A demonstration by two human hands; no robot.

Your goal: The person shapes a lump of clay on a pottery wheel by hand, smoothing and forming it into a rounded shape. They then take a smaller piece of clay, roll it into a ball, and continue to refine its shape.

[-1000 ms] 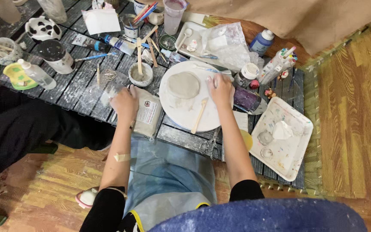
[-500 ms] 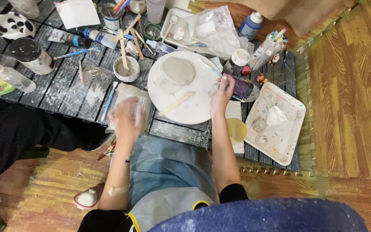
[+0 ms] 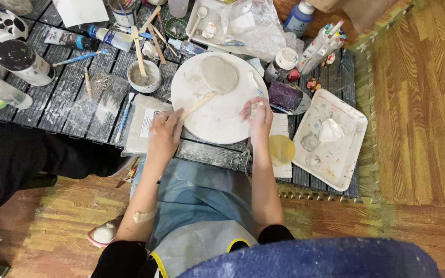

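Note:
A white round board [image 3: 217,121] lies on the dark slatted table, with a flat grey clay disc [image 3: 218,73] on its far part. My left hand [image 3: 165,133] lies over a plastic bag [image 3: 139,126] at the board's left edge. Its fingertips close on the near end of a wooden stick [image 3: 199,104] that slants across the board toward the disc. My right hand [image 3: 256,117] hovers over the board's near right edge, fingers bunched and smeared with pale clay. Whether they pinch anything is unclear.
A small bowl of slip with a stick [image 3: 142,78] stands left of the board, among brushes and paint tubes. A paint-stained white tray [image 3: 336,154], a yellow disc [image 3: 281,149], scissors [image 3: 240,160] and a purple jar [image 3: 284,97] lie right. Another person's dark-clothed leg [image 3: 21,159] is at left.
My left hand has moved from the plastic bag to the wooden stick and shifted it up and left on the board. My right hand has pulled back toward the near right rim.

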